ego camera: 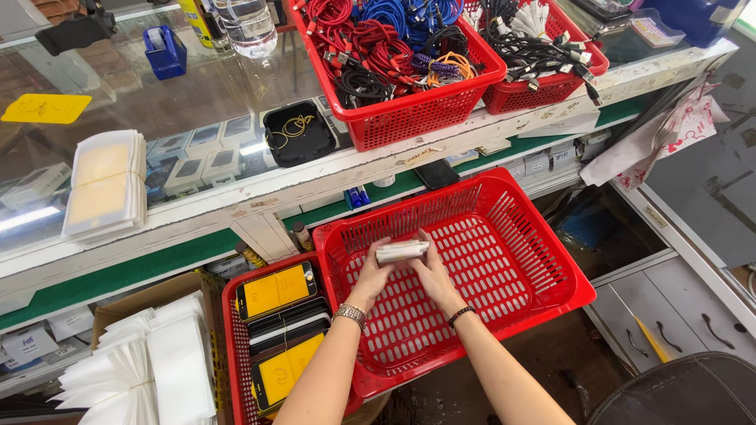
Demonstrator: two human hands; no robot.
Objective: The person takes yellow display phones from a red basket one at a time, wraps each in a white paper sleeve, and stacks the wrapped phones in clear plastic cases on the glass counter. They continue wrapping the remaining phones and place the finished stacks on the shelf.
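Over the red basket (543,267), white packet (402,251) pinched between both hands, apparently

A glass-topped surface (197,102) carries two red baskets of cables (409,110) (543,86), a black tray (299,134), a blue box (165,51), a yellow card (46,108) and stacked white packets (105,185).

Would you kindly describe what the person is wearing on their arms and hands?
Both forearms are bare, with no sleeves in view and no gloves. The left hand has a metal-link wristwatch in a silvery, rose-tinted tone on its wrist. The right hand has a thin dark bracelet on its wrist. No rings can be made out.
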